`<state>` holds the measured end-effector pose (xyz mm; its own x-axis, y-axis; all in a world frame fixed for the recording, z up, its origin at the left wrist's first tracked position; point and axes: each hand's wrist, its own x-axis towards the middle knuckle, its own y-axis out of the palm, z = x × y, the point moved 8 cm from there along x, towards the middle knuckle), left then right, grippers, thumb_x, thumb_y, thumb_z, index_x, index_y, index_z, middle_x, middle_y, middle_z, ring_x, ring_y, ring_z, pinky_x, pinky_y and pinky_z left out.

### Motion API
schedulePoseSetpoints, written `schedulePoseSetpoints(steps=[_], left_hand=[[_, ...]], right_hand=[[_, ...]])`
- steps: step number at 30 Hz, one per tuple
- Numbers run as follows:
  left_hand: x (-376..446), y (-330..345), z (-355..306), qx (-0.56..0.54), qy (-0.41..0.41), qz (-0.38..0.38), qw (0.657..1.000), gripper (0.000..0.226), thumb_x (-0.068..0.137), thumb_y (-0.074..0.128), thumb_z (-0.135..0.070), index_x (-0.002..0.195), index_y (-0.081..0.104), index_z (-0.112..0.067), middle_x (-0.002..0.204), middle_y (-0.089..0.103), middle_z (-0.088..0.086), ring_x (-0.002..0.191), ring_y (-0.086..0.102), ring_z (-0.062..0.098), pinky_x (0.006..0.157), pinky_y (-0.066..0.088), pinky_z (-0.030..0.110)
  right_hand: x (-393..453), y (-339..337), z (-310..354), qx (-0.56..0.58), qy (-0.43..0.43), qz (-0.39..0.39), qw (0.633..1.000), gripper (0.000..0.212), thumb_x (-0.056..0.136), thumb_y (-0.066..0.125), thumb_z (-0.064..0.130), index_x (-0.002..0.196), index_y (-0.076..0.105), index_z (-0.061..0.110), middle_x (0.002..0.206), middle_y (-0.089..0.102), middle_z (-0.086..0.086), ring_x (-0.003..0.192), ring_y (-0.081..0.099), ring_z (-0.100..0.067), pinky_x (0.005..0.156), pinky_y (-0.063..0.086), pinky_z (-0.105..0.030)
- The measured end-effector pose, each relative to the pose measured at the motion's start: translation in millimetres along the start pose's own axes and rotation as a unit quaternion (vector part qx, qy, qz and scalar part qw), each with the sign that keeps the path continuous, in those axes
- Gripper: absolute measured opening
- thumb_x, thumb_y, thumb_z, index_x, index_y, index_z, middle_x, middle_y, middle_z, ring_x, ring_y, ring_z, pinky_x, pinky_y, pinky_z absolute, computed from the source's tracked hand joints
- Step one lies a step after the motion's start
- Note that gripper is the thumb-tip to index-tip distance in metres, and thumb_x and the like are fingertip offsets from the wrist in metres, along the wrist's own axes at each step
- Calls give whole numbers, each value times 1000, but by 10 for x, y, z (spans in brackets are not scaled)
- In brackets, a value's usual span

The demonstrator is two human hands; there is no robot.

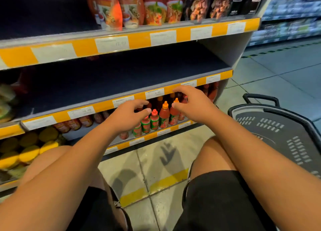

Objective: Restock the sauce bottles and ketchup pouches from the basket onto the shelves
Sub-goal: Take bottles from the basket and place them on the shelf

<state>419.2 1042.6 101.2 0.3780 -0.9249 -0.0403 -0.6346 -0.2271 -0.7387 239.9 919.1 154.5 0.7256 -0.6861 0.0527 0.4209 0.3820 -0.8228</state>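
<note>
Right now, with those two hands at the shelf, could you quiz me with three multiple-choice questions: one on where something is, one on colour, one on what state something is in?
1. Where is the basket?
A. On the floor to the person's right
B. On the top shelf
C. On the person's lap

2. What colour are the strips on the shelf edges?
A. Blue
B. Yellow-orange
C. Green

3. What are the hands doing?
A. Both carry pouches
B. Both rest on the knees
C. Both are open and hold nothing, in front of the bottles

Answers: 1 A, it sits on the tiles at right. 2 B, yellow-orange runs between the white price tags. 3 C, the left hand and right hand have curled, spread fingers with nothing in them.
</note>
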Motion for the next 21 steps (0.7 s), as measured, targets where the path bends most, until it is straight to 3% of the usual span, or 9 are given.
schedulePoseSetpoints(steps=[4, 7, 12, 18, 21], left_hand=[[11, 174, -812, 0, 70, 1, 998, 44, 97, 59, -55, 139, 55, -41, 143, 58, -9, 133, 52, 13, 108, 45, 42], [-19, 459, -1519, 4, 142, 24, 990, 42, 99, 61, -49, 139, 55, -38, 142, 58, -12, 128, 52, 7, 97, 43, 28], [-114, 1135, -2503, 22, 241, 94, 966, 42, 97, 64, -46, 137, 58, -33, 137, 60, -11, 125, 55, 8, 98, 45, 27], [-210, 2161, -3097, 59, 272, 185, 943, 45, 100, 61, -47, 139, 57, -25, 140, 60, -3, 129, 56, 15, 106, 46, 37], [-225, 2645, -3183, 66, 257, 237, 934, 47, 101, 60, -47, 140, 56, -22, 140, 59, 0, 129, 56, 19, 108, 46, 42]], right_hand=[[-689, -637, -305, 18, -4, -134, 991, 47, 95, 70, 25, 141, 58, 24, 139, 57, 8, 124, 51, -8, 98, 37, -20], [-1301, -1088, -682, 32, 7, -242, 970, 41, 93, 71, 16, 133, 62, 20, 130, 60, 8, 120, 53, -3, 98, 38, -11], [-2289, -1589, -1383, 32, 87, -343, 935, 42, 92, 72, 16, 132, 62, 23, 128, 59, 13, 119, 53, -3, 100, 40, -21], [-3119, -1692, -2392, 5, 236, -344, 909, 44, 91, 75, 23, 133, 62, 24, 131, 63, 2, 121, 59, -20, 105, 47, -42], [-3354, -1516, -2874, 0, 319, -288, 903, 49, 90, 76, 25, 137, 61, 21, 136, 61, -2, 124, 59, -24, 104, 44, -37]])
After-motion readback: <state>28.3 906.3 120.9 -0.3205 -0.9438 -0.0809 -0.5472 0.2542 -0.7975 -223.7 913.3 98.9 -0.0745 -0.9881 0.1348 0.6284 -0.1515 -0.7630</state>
